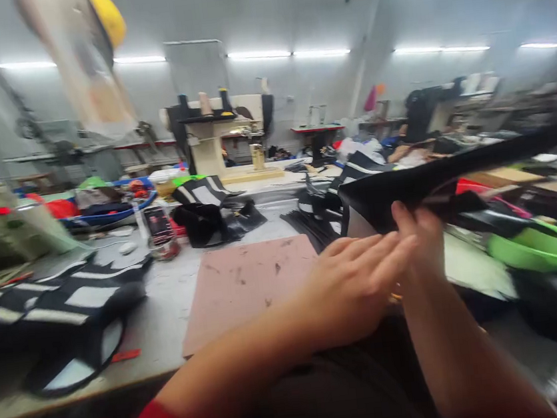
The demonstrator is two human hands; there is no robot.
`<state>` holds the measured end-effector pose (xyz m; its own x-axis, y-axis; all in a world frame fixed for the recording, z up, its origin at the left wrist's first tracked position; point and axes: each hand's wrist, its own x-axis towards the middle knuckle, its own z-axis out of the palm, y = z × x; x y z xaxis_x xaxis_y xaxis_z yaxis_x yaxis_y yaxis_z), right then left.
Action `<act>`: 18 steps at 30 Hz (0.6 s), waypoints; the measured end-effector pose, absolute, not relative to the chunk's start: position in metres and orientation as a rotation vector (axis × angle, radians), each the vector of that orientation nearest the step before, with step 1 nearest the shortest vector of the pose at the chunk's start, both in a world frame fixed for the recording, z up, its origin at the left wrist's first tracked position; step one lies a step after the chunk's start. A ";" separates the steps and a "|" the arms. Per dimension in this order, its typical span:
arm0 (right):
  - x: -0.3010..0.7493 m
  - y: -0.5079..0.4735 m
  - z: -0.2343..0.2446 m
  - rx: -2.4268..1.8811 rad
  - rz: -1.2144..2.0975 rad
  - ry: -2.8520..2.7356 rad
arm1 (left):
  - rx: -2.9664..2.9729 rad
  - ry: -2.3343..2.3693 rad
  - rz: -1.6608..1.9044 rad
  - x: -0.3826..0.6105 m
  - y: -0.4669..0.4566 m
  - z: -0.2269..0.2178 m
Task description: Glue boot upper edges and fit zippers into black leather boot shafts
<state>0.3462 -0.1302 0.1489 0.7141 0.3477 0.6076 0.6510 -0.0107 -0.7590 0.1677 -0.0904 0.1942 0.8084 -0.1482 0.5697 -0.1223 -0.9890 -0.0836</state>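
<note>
My left hand [362, 280] reaches across to the right, fingers stretched out and close together against my right hand. My right hand [420, 243] is raised beside it, its fingers closed on the lower edge of a long black fabric piece [382, 190]. The piece runs off to the right and is blurred by motion; part of my grip is hidden. Below and left of my hands lies a pink board [247, 286] with dark marks. Black pieces with white patches [328, 203] are heaped just behind my hands.
More black-and-white pieces [67, 300] hang over the table's left front edge, near a small red item [125, 355]. A jar [160, 232] stands behind the board. A sewing machine [211, 149] is at the back. To the right sits a green basin [539, 250].
</note>
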 end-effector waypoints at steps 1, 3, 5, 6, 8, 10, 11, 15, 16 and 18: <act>0.362 -0.148 0.160 -1.693 -0.394 -0.714 | -2.961 0.227 -0.920 0.153 -0.090 0.193; 0.392 -0.189 0.185 -1.853 -0.578 -0.665 | -2.979 0.105 -0.970 0.128 -0.076 0.185; 0.413 -0.232 0.207 -2.095 -0.639 -0.778 | -2.968 -0.050 -0.989 0.114 -0.047 0.168; 0.418 -0.251 0.215 -2.242 -0.635 -0.825 | -2.983 -0.097 -0.986 0.111 -0.032 0.157; 0.417 -0.282 0.222 -2.558 -0.593 -0.850 | -3.043 -0.202 -0.923 0.111 -0.010 0.132; 0.403 -0.300 0.214 -2.847 -0.503 -0.820 | -3.127 -0.213 -0.831 0.113 -0.001 0.111; 0.394 -0.304 0.205 -2.963 -0.442 -0.797 | -3.171 -0.207 -0.770 0.114 0.000 0.102; 0.348 -0.307 0.147 -3.204 -0.146 -0.694 | -3.286 -0.251 -0.550 0.119 0.004 0.076; 0.336 -0.308 0.132 -3.215 -0.076 -0.678 | -3.303 -0.277 -0.527 0.120 0.007 0.070; 0.314 -0.310 0.108 -3.182 0.035 -0.702 | -3.331 -0.333 -0.506 0.119 0.015 0.058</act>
<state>0.3138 -0.3096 0.1077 0.9073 0.4180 -0.0458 0.4205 -0.9007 0.1090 0.1191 0.0149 0.0584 0.9370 0.2266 0.2659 0.1544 -0.9514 0.2665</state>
